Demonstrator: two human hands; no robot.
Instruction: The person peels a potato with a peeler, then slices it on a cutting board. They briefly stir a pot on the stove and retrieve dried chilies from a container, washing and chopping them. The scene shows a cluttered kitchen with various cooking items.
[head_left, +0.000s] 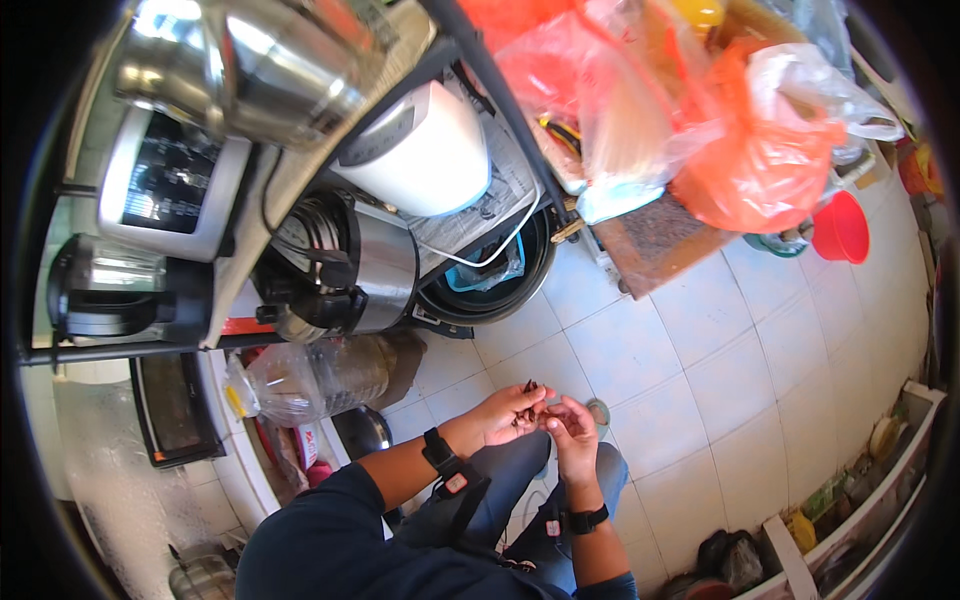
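Observation:
My left hand (504, 417) is held above my knees, its fingers closed around several small dark reddish-brown dried pieces (528, 415). They stick out between the thumb and fingers; what they are is too small to tell. My right hand (576, 439) meets it fingertip to fingertip. Its thumb and forefinger pinch at the near end of the brown bits, partly hidden by the fingers. Each wrist wears a black strap, the left one (439, 452) and the right one (587, 519). Below the hands are my knees in blue jeans (495, 480).
On the left, a metal rack (112, 351) holds a white appliance (431, 154), a steel pressure cooker (382, 262) and a steel pot (277, 67). Beneath stands a large plastic bottle (322, 375). Red plastic bags (757, 161) lie on a brown board (660, 240), near a red bucket (841, 227).

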